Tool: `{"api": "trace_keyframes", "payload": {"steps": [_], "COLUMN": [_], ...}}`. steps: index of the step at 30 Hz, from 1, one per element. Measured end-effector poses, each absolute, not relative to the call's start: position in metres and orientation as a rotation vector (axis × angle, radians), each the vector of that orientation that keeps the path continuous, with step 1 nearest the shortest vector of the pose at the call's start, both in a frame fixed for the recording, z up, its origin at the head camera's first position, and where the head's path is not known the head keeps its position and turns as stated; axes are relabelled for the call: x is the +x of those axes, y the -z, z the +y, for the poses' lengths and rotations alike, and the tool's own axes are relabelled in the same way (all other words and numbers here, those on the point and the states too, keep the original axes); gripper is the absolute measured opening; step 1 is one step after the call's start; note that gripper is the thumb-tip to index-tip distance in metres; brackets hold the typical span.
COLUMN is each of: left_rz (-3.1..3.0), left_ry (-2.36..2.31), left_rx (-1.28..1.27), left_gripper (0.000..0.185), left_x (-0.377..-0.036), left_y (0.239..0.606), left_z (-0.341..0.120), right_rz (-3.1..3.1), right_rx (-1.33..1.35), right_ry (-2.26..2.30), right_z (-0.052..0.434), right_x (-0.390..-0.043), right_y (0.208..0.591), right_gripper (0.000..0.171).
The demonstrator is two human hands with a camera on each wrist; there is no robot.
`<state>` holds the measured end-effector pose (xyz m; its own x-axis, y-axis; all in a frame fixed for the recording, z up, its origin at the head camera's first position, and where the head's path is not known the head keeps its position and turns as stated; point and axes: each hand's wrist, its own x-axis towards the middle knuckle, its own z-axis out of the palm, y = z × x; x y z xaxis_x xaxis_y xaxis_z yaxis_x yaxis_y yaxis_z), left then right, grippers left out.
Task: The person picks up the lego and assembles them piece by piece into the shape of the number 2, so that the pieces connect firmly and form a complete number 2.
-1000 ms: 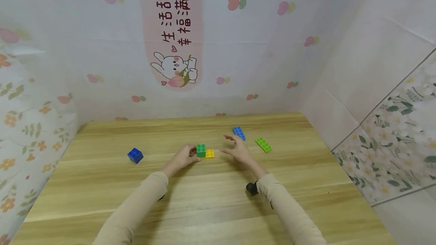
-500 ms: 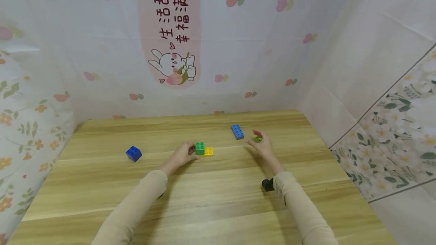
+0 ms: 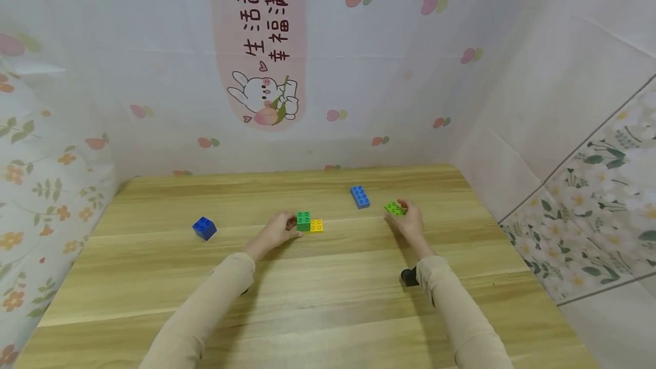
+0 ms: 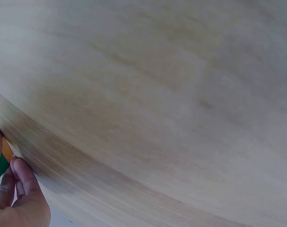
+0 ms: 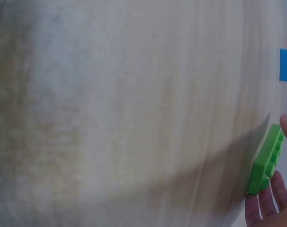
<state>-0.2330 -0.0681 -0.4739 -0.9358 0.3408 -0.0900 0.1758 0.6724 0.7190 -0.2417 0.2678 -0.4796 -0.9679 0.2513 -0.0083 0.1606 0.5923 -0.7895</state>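
In the head view my left hand [image 3: 278,229] grips a green building brick [image 3: 303,221] from its left side. A lower yellow brick [image 3: 316,225] extends from its right, studs upward. In the left wrist view the thumb and fingers close around the green brick [image 4: 3,165], most of which they hide. My right hand [image 3: 408,222] holds a light green, flat oblong brick [image 3: 394,208] between thumb and fingers, partly covering it. The right wrist view shows fingertips at the near end of this light green brick [image 5: 265,161] and the thumb by its far end.
A blue oblong brick [image 3: 360,196] lies between the hands, farther back. To the left of the left hand sits a dark blue square brick [image 3: 204,228]. The wooden table [image 3: 318,300] meets a patterned curtain [image 3: 328,141] at its back edge.
My right hand has moved right, from beside the yellow brick past the blue brick to the light green brick, and has taken hold of it. The left hand stays at the green brick.
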Motion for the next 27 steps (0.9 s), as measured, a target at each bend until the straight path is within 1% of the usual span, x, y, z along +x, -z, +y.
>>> {"api": "trace_keyframes", "payload": {"steps": [3, 9, 19, 27], "left_rz": [2.669, 2.659, 2.656, 2.668], "left_ry": [-1.113, -1.116, -1.124, -1.118], "left_rx": [0.434, 0.412, 0.396, 0.408], "left_gripper": [0.038, 0.039, 0.039, 0.039], "left_x": [-0.233, -0.232, -0.232, -0.233], "left_y": [0.474, 0.473, 0.474, 0.476], "left_z": [-0.068, -0.068, -0.067, -0.068], "right_rz": [-2.729, -2.751, -2.755, -2.794], "right_rx": [-0.405, -0.474, -0.447, -0.37], "right_ry": [-1.328, -1.32, -1.303, -1.355], "right_z": [0.269, 0.271, 0.273, 0.261], "right_x": [-0.24, -0.239, -0.239, -0.243], "right_y": [0.481, 0.481, 0.48, 0.467], "right_gripper": [0.06, 0.052, 0.05, 0.053]}}
